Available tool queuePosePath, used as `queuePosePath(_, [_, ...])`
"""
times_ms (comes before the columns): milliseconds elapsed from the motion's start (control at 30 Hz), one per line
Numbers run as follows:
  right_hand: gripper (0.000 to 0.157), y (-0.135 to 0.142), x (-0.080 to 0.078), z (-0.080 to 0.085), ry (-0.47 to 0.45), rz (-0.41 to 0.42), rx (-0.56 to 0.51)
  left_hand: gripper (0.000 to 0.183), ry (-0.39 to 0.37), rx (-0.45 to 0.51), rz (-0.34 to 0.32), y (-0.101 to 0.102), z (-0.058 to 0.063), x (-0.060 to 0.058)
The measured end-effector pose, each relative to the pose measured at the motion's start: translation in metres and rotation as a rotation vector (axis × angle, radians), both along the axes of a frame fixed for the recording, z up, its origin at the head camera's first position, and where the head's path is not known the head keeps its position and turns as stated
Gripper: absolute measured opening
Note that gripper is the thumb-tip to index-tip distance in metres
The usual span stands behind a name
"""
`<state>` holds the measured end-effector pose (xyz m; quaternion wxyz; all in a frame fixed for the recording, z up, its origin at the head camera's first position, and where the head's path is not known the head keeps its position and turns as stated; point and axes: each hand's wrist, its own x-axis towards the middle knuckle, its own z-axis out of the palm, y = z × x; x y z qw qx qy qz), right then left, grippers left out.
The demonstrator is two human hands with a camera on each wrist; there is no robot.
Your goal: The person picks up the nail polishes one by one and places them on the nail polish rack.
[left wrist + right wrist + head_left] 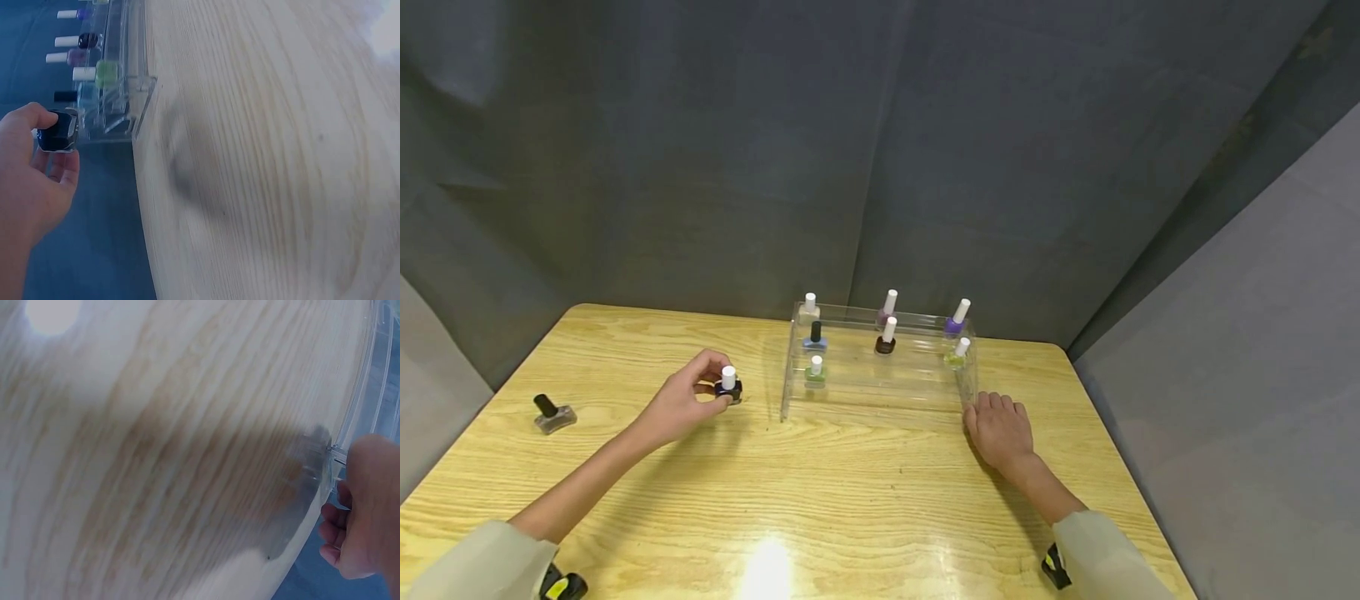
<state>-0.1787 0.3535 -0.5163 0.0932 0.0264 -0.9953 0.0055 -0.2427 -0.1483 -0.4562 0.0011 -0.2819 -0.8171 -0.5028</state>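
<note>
My left hand (688,398) holds a nail polish bottle (728,388) with dark polish and a white cap, thumb on one side and fingers on the other. The bottle is upright over the table, left of a clear stepped display rack (880,410). In the left wrist view its dark base (58,132) shows, the cap mostly hidden by the hand. My right hand (1002,432) grips the rack's front right corner, thumb at the front and fingers along the outer side. In the right wrist view those fingers (332,534) are curled beside the clear edge.
Several white-capped polish bottles stand on the rack, among them a green one (816,372), a dark one (886,344) and a purple one (954,327). A blue bottle (815,342) has a black cap. Another black-capped bottle (556,418) sits far left. Dark cloth (737,167) hangs behind.
</note>
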Motion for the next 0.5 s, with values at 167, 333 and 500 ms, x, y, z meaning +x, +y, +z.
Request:
queuePosePath(167, [0.037,0.000,0.001,0.001,0.008,0.005,0.003,0.037,-0.004,0.053,-0.004,0.018,-0.002,0.002])
queuePosePath(333, [0.038,-0.001,0.001,-0.001,0.035,0.006,0.018,0.038,-0.016,0.086,-0.014,0.039,-0.007,0.000])
queuePosePath(500, [0.038,-0.002,0.002,0.000,0.098,0.019,0.034,0.038,0.024,0.078,-0.048,0.065,-0.007,0.000])
